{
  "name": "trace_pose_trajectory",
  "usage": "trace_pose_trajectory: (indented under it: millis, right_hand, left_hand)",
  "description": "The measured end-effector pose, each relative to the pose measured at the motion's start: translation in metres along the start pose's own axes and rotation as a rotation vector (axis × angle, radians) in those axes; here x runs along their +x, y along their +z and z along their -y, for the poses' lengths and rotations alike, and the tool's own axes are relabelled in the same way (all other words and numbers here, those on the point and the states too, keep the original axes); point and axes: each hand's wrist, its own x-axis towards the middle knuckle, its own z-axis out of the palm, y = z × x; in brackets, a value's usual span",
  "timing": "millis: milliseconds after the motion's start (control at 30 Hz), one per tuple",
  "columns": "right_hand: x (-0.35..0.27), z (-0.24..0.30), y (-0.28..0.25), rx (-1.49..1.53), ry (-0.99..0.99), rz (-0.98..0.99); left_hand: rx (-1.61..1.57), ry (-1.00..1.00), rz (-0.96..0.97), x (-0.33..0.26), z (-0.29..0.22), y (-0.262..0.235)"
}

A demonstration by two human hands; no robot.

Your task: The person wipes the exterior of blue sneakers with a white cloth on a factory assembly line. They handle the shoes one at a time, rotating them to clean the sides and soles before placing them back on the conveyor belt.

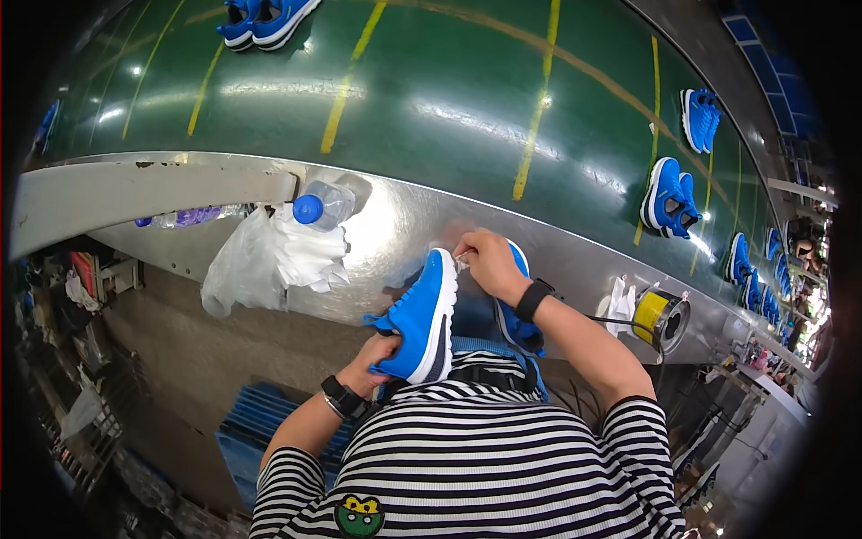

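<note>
A blue sneaker [415, 316] with a white sole is held up in front of me, its toe pointing away and its sole turned to the right. My left hand [373, 357] is closed around its heel end. At the toe, my right hand [492, 266] pinches its fingers together by the edge of the sole. A whitish bit shows at those fingertips, too small to name. Partly hidden under my right forearm, a second blue sneaker [517, 331] rests at the metal ledge [386, 269].
Beyond the ledge runs a green conveyor belt [431, 153] with yellow lines, carrying pairs of blue sneakers [667, 199]. White cloths or bags [269, 256] and a clear bottle with a blue cap [325, 206] sit left. To the right stands a yellow-labelled can [660, 319].
</note>
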Motion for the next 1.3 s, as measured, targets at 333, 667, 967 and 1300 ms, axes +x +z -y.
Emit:
trace_pose_trajectory:
  millis: [333, 667, 967, 1300]
  right_hand:
    - [0.019, 0.017, 0.003, 0.066, 0.026, 0.125]
    - [-0.031, 0.028, -0.005, 0.222, 0.074, 0.08]
    - [-0.017, 0.019, -0.005, 0.206, 0.071, 0.095]
    - [0.015, 0.012, 0.002, 0.095, 0.063, 0.148]
  left_hand:
    - [0.052, 0.064, -0.041, 0.004, 0.005, 0.002]
    - [0.037, 0.042, -0.011, 0.003, 0.006, 0.001]
    - [0.061, 0.069, -0.079, 0.005, 0.011, 0.005]
    - [0.089, 0.103, -0.117, 0.0, 0.012, 0.017]
